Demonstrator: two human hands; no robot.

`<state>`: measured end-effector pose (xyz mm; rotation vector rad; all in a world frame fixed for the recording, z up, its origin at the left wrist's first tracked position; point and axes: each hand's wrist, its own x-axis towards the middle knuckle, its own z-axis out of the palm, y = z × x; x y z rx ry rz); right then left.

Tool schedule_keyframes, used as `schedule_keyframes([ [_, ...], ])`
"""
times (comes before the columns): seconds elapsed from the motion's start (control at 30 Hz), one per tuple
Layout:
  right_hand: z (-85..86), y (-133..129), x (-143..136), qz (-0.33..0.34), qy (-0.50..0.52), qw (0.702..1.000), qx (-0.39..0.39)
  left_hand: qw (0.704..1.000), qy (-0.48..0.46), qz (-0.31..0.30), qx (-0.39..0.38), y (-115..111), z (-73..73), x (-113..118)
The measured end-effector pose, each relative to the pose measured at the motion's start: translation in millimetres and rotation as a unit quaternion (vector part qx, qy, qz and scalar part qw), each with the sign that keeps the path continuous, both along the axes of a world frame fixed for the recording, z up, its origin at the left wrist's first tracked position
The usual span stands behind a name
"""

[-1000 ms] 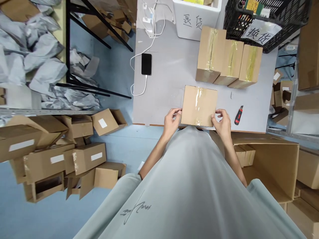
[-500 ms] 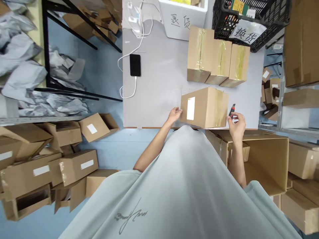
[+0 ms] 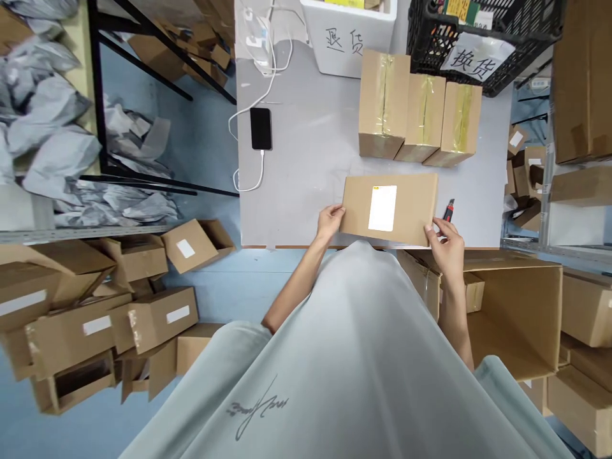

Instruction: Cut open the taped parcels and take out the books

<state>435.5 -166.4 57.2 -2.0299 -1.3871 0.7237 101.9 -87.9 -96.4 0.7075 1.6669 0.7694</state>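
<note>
A brown cardboard box [image 3: 356,207] lies at the near edge of the grey table, its side with a white label [image 3: 382,208] facing up. My left hand [image 3: 329,221] grips the box's left end, fingers closed at its edge. At the right end, my right hand [image 3: 445,245] pinches the near corner between thumb and fingers. Just beyond that hand, a red and black box cutter [image 3: 449,210] rests on the table with its blade showing; neither hand holds it.
Three taped boxes [image 3: 421,118] stand behind, near a white bin [image 3: 354,38] and a black crate [image 3: 485,48]. A phone [image 3: 261,129] on a cable lies left. A large open carton [image 3: 516,319] sits below the table's right side; discarded boxes [image 3: 162,315] pile up at left.
The box has turned over, so its labelled side now faces up and the taped face is out of sight. My right hand has moved left from beside the cutter onto the box.
</note>
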Motion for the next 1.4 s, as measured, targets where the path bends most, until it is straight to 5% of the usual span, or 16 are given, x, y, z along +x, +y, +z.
schedule_keyframes([
  [0.23,-100.8,24.4,-16.5,0.019,0.156,0.984,-0.081,0.991,0.119,-0.012,0.066,-14.5,7.7,-75.3],
  [0.37,-128.1,24.0,-31.3,0.045,0.161,0.979,-0.119,0.989,0.137,-0.007,0.056,-23.6,7.2,-90.8],
  [0.73,-128.9,36.3,-18.6,0.069,0.115,0.99,-0.052,0.984,0.121,0.023,0.127,-9.8,26.2,-89.7],
  [0.9,-145.2,38.1,-22.4,0.012,0.056,0.996,-0.073,0.99,0.127,0.05,0.038,-18.6,6.6,-75.9],
  [1.13,-157.7,15.6,-28.6,0.037,0.044,0.987,-0.153,0.987,0.156,0.014,-0.037,-37.7,-16.0,-81.7],
  [1.27,-150.2,24.8,-14.4,0.035,0.064,0.987,-0.146,0.987,0.159,-0.009,-0.03,-5.9,1.6,-106.2],
  [1.4,-141.0,79.1,38.0,-0.04,0.046,0.994,-0.088,0.983,0.178,0.009,0.035,73.4,33.9,-123.9],
])
